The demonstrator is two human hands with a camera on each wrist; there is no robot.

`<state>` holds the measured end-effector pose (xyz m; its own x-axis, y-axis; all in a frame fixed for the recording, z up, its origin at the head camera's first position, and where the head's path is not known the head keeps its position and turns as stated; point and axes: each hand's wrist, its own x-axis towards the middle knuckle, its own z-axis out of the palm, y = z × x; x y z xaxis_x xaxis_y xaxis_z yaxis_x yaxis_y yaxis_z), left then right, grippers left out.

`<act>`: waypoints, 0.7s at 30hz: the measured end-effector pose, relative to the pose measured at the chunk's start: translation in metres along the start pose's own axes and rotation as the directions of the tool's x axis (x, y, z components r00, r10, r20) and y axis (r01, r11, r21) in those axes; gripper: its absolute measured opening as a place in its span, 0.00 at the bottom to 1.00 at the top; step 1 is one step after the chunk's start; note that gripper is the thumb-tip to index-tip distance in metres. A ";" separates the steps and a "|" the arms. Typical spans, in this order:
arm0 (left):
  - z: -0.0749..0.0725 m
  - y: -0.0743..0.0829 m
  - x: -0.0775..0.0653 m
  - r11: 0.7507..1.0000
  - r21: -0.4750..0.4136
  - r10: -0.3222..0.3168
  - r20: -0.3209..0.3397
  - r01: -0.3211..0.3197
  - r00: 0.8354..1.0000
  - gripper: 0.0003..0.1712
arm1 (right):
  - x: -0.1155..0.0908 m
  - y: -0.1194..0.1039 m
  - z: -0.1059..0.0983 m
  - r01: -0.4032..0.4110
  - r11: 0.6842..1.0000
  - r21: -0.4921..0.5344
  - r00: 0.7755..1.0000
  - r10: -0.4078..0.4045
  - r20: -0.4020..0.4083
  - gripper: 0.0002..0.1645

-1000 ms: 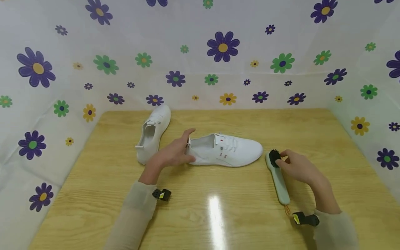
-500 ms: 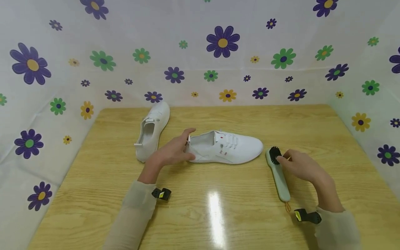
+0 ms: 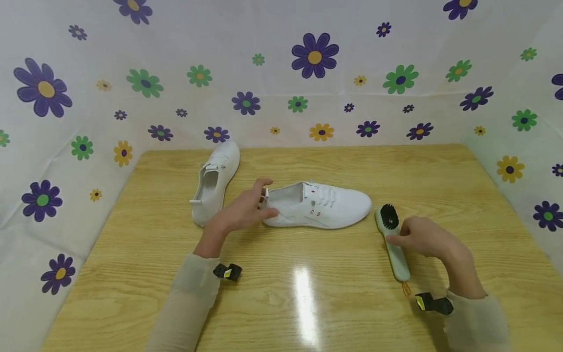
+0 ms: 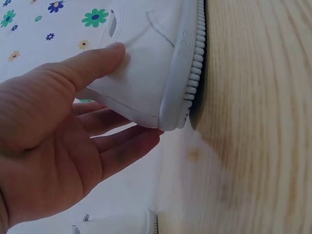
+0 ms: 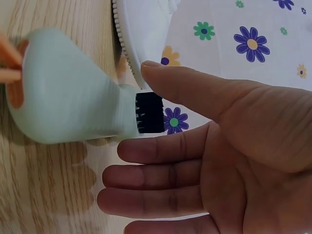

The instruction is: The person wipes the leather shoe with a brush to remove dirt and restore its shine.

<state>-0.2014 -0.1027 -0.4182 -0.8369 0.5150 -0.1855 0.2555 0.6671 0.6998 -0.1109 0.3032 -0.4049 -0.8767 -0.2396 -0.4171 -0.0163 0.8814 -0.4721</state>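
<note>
A white lace-up shoe lies on the wooden table, toe to the right. My left hand holds it by the heel: the thumb is on the near side and the fingers reach behind the heel. My right hand is over a pale green brush with black bristles facing up. In the right wrist view its thumb and fingers are spread to either side of the brush, not closed round it. The brush lies at an angle, its orange cord loop toward me.
A second white shoe stands at the back left, toe toward the rear, left of my left hand. A white cloth with printed flowers walls in the table at the back and sides.
My right hand has drawn back from the bristles toward the handle of the brush. The left thumb has shifted slightly up along the shoe's heel. Brush and shoes keep their places.
</note>
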 end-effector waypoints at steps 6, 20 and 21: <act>0.001 0.000 0.003 0.999 0.030 -0.009 -0.034 0.010 0.999 0.28 | -0.001 0.001 -0.002 -0.011 1.000 -0.027 1.000 0.011 -0.005 0.27; -0.002 -0.005 0.015 1.000 -0.009 0.009 -0.102 -0.010 0.995 0.14 | -0.004 0.003 -0.004 -0.018 1.000 -0.011 1.000 0.017 -0.020 0.29; -0.003 -0.006 0.016 1.000 -0.013 0.011 -0.107 -0.012 0.994 0.14 | -0.004 0.003 -0.004 -0.017 1.000 -0.011 1.000 0.016 -0.020 0.29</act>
<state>-0.2179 -0.0999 -0.4233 -0.8809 0.4620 -0.1031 0.2596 0.6536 0.7109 -0.1095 0.3088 -0.4019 -0.8862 -0.2171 -0.4094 -0.0070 0.8896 -0.4567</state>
